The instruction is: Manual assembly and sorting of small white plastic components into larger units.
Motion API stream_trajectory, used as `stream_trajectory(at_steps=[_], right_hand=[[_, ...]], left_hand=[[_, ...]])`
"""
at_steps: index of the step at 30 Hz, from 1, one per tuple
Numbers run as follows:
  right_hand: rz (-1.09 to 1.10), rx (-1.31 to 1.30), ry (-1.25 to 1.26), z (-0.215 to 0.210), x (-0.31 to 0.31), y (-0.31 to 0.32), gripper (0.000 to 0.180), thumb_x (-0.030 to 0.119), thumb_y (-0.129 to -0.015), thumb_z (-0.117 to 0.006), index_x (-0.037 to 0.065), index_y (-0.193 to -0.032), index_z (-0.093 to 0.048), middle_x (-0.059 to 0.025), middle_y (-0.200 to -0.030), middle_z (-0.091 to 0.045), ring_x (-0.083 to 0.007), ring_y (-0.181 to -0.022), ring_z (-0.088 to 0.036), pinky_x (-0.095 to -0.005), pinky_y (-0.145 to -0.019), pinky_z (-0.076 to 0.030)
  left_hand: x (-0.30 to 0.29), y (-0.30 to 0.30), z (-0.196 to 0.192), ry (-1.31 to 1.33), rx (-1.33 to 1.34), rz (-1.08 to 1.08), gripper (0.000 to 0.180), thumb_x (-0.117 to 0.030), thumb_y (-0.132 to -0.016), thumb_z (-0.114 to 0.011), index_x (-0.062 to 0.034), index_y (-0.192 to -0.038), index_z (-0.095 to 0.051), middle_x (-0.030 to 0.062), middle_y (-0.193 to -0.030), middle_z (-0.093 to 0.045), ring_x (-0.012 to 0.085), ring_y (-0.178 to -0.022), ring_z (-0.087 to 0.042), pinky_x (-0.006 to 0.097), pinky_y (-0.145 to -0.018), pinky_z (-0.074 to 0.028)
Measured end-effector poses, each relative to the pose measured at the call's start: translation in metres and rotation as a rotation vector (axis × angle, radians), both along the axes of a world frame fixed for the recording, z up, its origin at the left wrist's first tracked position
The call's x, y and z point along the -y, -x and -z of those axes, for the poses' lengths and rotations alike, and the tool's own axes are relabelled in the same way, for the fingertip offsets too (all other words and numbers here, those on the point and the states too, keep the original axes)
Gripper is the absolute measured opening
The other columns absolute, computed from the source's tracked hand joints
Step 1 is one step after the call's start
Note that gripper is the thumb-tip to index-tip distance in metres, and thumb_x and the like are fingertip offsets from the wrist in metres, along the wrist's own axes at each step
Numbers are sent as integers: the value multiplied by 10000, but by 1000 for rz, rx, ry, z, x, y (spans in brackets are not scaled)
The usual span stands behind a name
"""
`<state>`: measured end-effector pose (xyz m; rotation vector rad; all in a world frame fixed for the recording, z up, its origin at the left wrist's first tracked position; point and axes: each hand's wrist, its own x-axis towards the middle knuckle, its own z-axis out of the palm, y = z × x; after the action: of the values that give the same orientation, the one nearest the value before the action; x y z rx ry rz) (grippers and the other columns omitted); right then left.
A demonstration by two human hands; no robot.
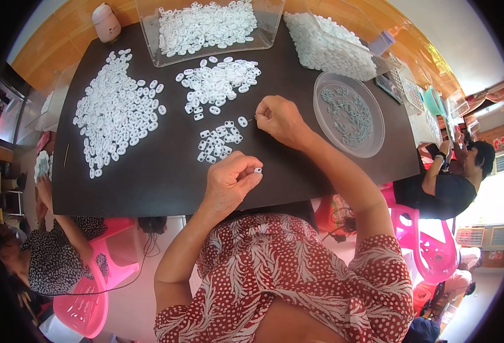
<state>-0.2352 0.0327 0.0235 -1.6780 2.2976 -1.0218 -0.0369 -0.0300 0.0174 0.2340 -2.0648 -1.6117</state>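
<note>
My left hand (pixel 229 182) is closed, pinching a small white plastic piece (pixel 258 170) with a dark hole between thumb and forefinger. Farther up the table, my right hand (pixel 280 121) has its fingers pressed together; what they hold, if anything, is too small to make out. Just left of its fingertips lies a single white oval piece (pixel 242 122). Beyond my left hand is a small group of squarish white pieces with holes (pixel 216 143). A heap of white oval pieces (pixel 220 80) lies behind that group, and a larger spread of them (pixel 118 108) covers the left side.
Clear bins of white pieces stand at the back middle (pixel 279 26) and back right (pixel 315 60). A round clear tray (pixel 378 134) holds small greenish metal parts. A phone (pixel 389 88), a pink-white jar (pixel 107 24) and a purple bottle (pixel 382 43) are near the edges. Other people sit left and right.
</note>
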Motion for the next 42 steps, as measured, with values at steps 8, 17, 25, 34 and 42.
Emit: stream_trajectory(at_steps=[8,17,25,34,42], right_hand=[[-8,208,56,5,6,5,111,32,-713,-594,-10,-814,-572,-122,-680,-588,-291,-680,-576,-377,-629,-459],[1,328,-38,-7,11,7,183,80,-831,-572,-43,-965,-590,-58,-711,-587,-118,-647,-536,-267,-617,-448],[62,75,86,-1,2,13,89,86,-785,-612,19,-840,-632,-113,-750,-621,-252,-714,-588,-341,-659,-459],[-31,-157,103,4,10,8,67,56,-747,-656,57,-814,-656,-80,-719,-581,-253,-720,-554,-353,-637,-444],[19,-285,163,8,8,5,94,48,-736,-675,87,-822,-671,-73,-698,-555,-260,-712,-543,-364,-624,-441]], left_hand=[[0,0,-1,-20,3,2,182,31,-716,-690,-14,-882,-628,21,-693,-513,90,-555,-483,230,-518,-400],[0,-1,0,-9,-3,3,189,37,-713,-689,-21,-883,-632,18,-690,-512,91,-551,-471,234,-512,-389],[0,-2,-3,-18,6,9,185,36,-715,-687,-17,-884,-635,23,-694,-528,98,-566,-490,234,-526,-403],[0,-2,-1,-4,-6,1,190,40,-707,-688,-15,-881,-632,26,-692,-528,102,-568,-494,237,-525,-406],[0,-3,-1,6,-14,2,193,41,-708,-686,-19,-884,-631,35,-694,-531,113,-570,-500,240,-529,-408]])
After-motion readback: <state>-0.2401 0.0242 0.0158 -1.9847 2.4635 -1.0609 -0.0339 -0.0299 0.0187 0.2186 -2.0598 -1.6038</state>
